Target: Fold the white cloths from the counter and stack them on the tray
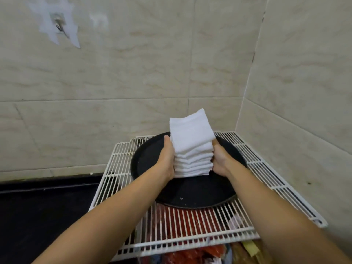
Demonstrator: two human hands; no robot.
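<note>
**On the tray: both hands squeezing the cloth stack**

On the black round tray (150, 159), a tall stack of folded white cloths (191, 147) is standing, base resting on the tray surface, slightly back of centre. Stack is leaning a little; top cloths are sitting skewed to the right over the lower ones.

Left hand (167, 159) is pressing against the stack's left side, thumb pointing up along the cloth edge. Its fingers are wrapping round behind the stack, mostly hidden. Right hand (220, 159) is clamping the right side the same way, fingers curling onto the cloths. Both hands are grasping the stack between them, low to mid height.

Tray is sitting on a white wire rack (266, 168) in the corner where two tiled walls (133, 73) are meeting. Red and mixed-colour items (182, 221) are showing under the rack, blurred. Dark bench (38, 216) is running off to the left. A metal hook (58, 23) is hanging on the wall upper left.
</note>
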